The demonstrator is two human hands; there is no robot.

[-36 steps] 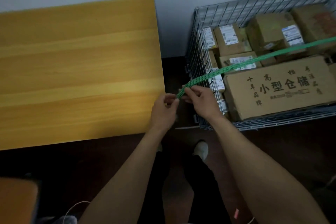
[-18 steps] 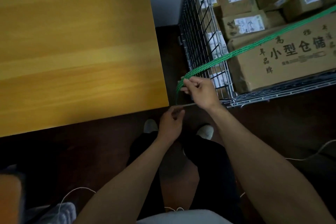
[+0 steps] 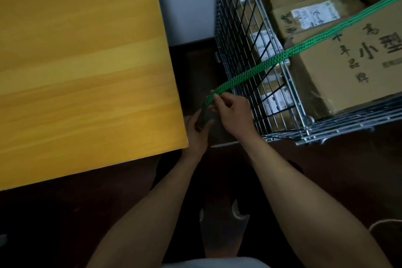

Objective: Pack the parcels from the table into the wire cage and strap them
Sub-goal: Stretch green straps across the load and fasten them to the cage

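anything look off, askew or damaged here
Nothing stands out. The green perforated strap lies flat and untwisted over the large printed cardboard box in the silver wire cage, its free end held by the right hand and left hand.

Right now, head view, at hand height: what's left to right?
Table → left hand → right hand → cage wall → big box. Strap spans hands to box, so unplaced.

Dim, soft indoor light, no hard shadows. Brightest: table (image 3: pixel 76 61), faint sheen mid-surface. Floor (image 3: pixel 326 180) near black, detail lost. Wide-angle bends table edges and wire cage (image 3: pixel 239 50). Parcels' (image 3: pixel 315 13) labels soft, unreadable.
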